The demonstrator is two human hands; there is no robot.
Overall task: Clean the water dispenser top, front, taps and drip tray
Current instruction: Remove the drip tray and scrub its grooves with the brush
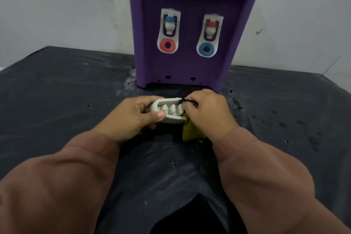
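Between the left hand (136,115) and the right hand (207,113) sits the white drip tray (171,120), detached and held low over the black plastic sheet (76,91); whether it rests on the sheet or hangs just above it I cannot tell. The left hand grips the tray's rounded end, thumb laid over the near rim and fingers curled round the far wall. The right hand covers the opposite end with fingers bent, pinching a yellow cloth (190,133) that spills out beneath its palm toward the wrist. A thin dark strip shows at those fingertips, and I cannot say what it is. The tray looks like a light, stiff shell of moulded plastic, hollow and shallow, probably slick when wet. It is best held by the end walls and rim, as the left hand does, leaving the inside free for the cloth. Its floor carries rows of stubby raised pegs, pale like the rest, which would likely snag the cloth and trap grime between them, so wiping calls for fingertip pressure rather than broad strokes. Beyond the knuckles of both hands stands the purple water dispenser (190,66), upright against the wall (57,5). Its two taps (170,23) sit in white surrounds, one capped blue and one red, and the base front is bare where the tray presumably clips on.
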